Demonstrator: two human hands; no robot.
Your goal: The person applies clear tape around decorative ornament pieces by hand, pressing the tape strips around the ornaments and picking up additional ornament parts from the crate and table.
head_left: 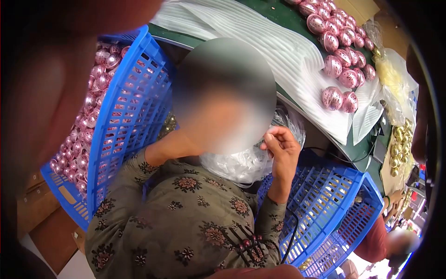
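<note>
Own hands: blurry close-up shape (51,93), left edge, maybe one; side and grip cannot tell. Pink baubles (348,78) on green desk (278,15), upper right; more in blue basket (103,139), left. Person in floral top (195,218), center; raised hand (282,151) near clear plastic (237,168), fingers curled.

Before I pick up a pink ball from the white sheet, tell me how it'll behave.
The pink ball will probably roll if nudged, being round. Its glossy surface may slip in the grip. It looks stiff, holding its shape on the sheet; its weight I can't tell.
</note>
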